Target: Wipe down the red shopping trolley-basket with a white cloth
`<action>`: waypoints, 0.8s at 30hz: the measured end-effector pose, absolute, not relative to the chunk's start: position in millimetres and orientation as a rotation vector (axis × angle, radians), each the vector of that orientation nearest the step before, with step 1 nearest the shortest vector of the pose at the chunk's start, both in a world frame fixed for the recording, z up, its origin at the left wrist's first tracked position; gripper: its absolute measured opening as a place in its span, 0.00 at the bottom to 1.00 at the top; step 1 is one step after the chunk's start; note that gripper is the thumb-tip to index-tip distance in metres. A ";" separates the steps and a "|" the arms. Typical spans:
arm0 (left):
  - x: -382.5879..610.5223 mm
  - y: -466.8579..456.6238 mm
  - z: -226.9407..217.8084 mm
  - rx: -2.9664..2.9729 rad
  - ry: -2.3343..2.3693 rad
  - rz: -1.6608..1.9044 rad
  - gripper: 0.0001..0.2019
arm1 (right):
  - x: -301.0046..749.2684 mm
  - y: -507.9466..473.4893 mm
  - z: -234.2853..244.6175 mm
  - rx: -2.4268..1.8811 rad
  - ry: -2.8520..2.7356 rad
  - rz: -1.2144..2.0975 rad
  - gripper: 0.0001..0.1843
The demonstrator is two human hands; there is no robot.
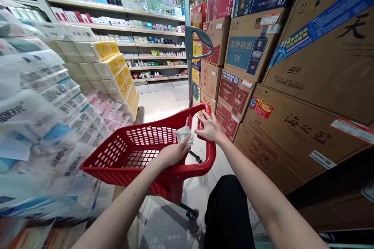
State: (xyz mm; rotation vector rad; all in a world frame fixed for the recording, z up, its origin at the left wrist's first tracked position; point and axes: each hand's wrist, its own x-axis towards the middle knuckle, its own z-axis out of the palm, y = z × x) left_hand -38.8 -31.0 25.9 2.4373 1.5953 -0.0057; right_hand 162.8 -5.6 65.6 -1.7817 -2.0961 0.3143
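A red plastic shopping basket (122, 155) on wheels stands tilted in front of me in a shop aisle. My left hand (174, 151) is closed on a crumpled white cloth (184, 134) and presses it against the basket's inner right wall. On the basket's right rim rests my right hand (209, 127), its fingers curled over the edge. A grey pull handle (195, 42) on a metal pole rises from the basket's far side. The basket holds nothing I can see.
Stacked brown cardboard boxes (306, 85) line the right side close to the basket. Wrapped packs of paper goods (37, 116) are piled on the left. Stocked shelves (140, 27) run along the back, beyond a pale tiled floor (163, 101). My dark-clad leg (228, 210) shows below.
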 end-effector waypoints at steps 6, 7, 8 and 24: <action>-21.6 -14.5 28.4 2.379 1.921 0.093 0.29 | 156.8 -2.6 62.3 -1.793 -2.054 0.299 0.42; -24.6 -13.9 28.8 2.366 1.933 0.127 0.29 | 156.0 -1.6 61.7 -1.797 -2.044 0.296 0.41; -29.7 -14.4 29.5 2.350 1.937 0.173 0.28 | 155.4 -0.6 61.2 -1.802 -2.036 0.294 0.41; -74.4 -115.6 35.7 2.522 1.068 0.749 0.20 | 144.5 6.6 58.4 -1.859 -2.024 0.242 0.41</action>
